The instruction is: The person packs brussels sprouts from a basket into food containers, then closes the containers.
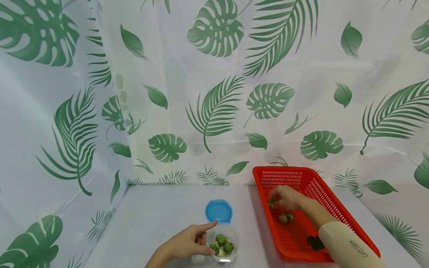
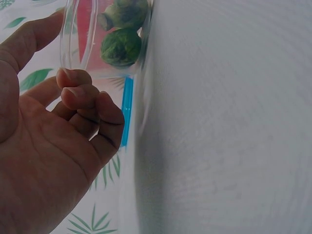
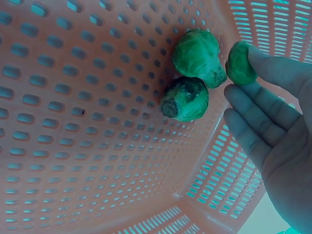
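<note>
My left hand holds the left side of a small clear plastic container, index finger by its far edge and thumb by its near side. Several Brussels sprouts lie inside it. Its blue lid is flipped back behind it. Inside a red perforated basket, my right hand pinches one Brussels sprout between thumb and fingertips. Beside it, two more sprouts rest together on the basket floor, one with a dark, browned patch.
A dark lump shows in the near part of the basket, next to the right sleeve. The white table meets leaf-printed cloth at the back and left. The basket stands on the right, its walls raised around the right hand.
</note>
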Motion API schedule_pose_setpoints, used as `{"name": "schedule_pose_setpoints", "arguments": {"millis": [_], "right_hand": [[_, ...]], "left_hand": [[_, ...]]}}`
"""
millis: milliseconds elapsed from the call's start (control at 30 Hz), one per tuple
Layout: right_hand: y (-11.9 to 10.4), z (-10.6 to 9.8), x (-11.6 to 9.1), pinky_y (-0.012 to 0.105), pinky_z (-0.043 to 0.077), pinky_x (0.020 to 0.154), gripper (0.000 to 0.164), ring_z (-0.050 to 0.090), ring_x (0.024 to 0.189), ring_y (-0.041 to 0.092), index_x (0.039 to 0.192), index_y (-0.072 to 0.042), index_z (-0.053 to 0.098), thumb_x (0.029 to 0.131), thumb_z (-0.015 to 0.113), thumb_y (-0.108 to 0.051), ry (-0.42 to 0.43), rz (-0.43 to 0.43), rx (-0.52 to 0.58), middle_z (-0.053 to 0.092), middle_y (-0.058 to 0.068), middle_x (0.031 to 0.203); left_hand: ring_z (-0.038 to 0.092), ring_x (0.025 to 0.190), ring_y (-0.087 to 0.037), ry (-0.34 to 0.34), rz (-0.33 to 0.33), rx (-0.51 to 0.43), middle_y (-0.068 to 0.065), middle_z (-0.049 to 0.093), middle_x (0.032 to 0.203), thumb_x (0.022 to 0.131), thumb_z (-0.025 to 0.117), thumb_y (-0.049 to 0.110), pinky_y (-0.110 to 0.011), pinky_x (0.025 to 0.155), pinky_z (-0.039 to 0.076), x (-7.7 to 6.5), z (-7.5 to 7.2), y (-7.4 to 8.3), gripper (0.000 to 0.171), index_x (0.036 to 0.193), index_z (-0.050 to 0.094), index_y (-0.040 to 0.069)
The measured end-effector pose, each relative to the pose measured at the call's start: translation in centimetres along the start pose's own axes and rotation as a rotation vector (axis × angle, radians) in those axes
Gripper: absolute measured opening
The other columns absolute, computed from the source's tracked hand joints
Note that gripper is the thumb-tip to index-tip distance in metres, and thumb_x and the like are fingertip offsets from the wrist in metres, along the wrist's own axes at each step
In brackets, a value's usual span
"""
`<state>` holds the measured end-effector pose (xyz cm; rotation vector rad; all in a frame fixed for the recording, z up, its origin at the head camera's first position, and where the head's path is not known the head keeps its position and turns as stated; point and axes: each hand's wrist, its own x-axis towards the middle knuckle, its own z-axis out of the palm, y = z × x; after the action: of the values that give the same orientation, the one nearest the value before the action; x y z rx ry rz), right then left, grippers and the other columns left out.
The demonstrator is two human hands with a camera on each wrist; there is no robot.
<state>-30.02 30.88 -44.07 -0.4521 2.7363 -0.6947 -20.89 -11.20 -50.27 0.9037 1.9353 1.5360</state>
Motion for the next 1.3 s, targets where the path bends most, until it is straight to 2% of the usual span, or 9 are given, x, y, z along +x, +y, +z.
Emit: {"name": "schedule_pose_setpoints", "arguments": {"millis": [300, 433, 667, 1000, 1300], "right_hand": [[0.15, -0.19, 0.39, 0.045, 0.060, 0.086, 0.017, 0.063, 0.090, 0.018, 0.101, -0.023, 0.079, 0.089, 0.081, -0.011, 0.046, -0.031, -0.061, 0.071, -0.005, 0.095], [0.01, -0.22, 0.29, 0.046, 0.060, 0.085, 0.017, 0.062, 0.090, 0.018, 0.102, -0.022, 0.079, 0.089, 0.081, -0.011, 0.055, -0.031, -0.071, 0.070, -0.005, 0.095], [-0.08, -0.20, 0.20, 0.045, 0.060, 0.085, 0.018, 0.062, 0.090, 0.019, 0.099, -0.023, 0.079, 0.089, 0.080, -0.008, 0.068, -0.043, -0.058, 0.071, -0.005, 0.094], [-0.08, -0.44, 0.52, 0.042, 0.060, 0.084, 0.020, 0.063, 0.088, 0.018, 0.095, -0.021, 0.079, 0.090, 0.077, -0.002, 0.146, -0.093, -0.030, 0.073, -0.003, 0.093], [-0.55, -0.45, 0.73, 0.038, 0.060, 0.081, 0.013, 0.062, 0.087, 0.016, 0.100, -0.019, 0.078, 0.091, 0.079, -0.009, 0.176, -0.089, -0.031, 0.072, -0.004, 0.092]], "left_hand": [[0.036, 0.059, -0.001, 0.002, 0.003, 0.004, 0.007, 0.051, 0.079, 0.095, 0.078, 0.015, -0.016, 0.056, 0.036, -0.06, 0.08, 0.24, 0.082, 0.163, 0.033, 0.009], [0.036, 0.059, -0.001, 0.009, -0.010, -0.012, 0.003, 0.050, 0.079, 0.095, 0.077, 0.014, -0.017, 0.055, 0.035, -0.07, 0.15, 0.45, 0.080, 0.162, 0.035, 0.011], [0.036, 0.060, -0.001, 0.006, -0.006, -0.010, 0.006, 0.050, 0.079, 0.094, 0.078, 0.015, -0.016, 0.056, 0.035, -0.02, 0.13, 0.31, 0.082, 0.162, 0.032, 0.006], [0.036, 0.060, -0.002, 0.005, -0.016, -0.010, 0.005, 0.049, 0.079, 0.095, 0.078, 0.017, -0.017, 0.056, 0.035, -0.07, 0.04, 0.37, 0.082, 0.163, 0.032, 0.007], [0.036, 0.061, -0.003, 0.016, -0.035, -0.029, 0.001, 0.049, 0.081, 0.095, 0.078, 0.014, -0.018, 0.056, 0.036, -0.15, 0.20, 0.68, 0.081, 0.162, 0.034, 0.008]]}}
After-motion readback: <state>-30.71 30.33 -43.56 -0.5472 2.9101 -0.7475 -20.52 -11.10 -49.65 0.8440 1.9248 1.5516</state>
